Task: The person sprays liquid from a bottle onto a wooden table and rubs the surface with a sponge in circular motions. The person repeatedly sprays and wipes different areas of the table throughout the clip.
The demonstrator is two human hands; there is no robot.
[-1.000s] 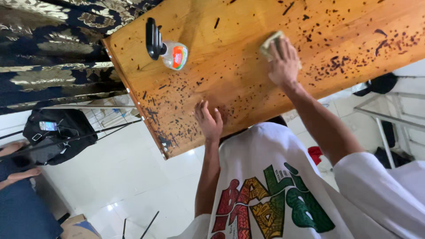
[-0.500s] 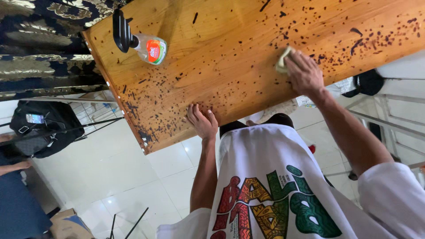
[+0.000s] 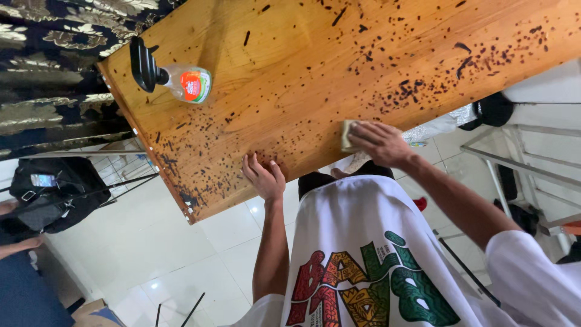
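Head camera is looking down on a wooden worktop (image 3: 290,79) speckled all over with dark spots. The right hand (image 3: 380,143) is pressing a small pale cloth (image 3: 347,134) flat against the wood close to the near edge, fingers lying together over the top of it and pinning it down. The left hand (image 3: 264,178) is resting flat at the same near edge, fingers slightly spread and closed on nothing, seemingly bracing the body.

Judging risks: the cloth is sitting right at the near edge, so a stroke pulled towards the body could carry it off the wood and onto the white tiled floor (image 3: 175,242). The dark spots could be smearing rather than lifting if the cloth is already loaded, though I cannot tell how dirty it is. A spray bottle (image 3: 172,79) with a black trigger head is lying on its side near the far left corner; a jolt to the worktop could be rolling it towards the side edge, and it could be leaking if its nozzle is open.

Counting: one cloth, one spray bottle, one worktop, two hands at work. A black bag (image 3: 51,194) is hanging off to the left, and a dark patterned curtain (image 3: 54,66) is filling the upper left.
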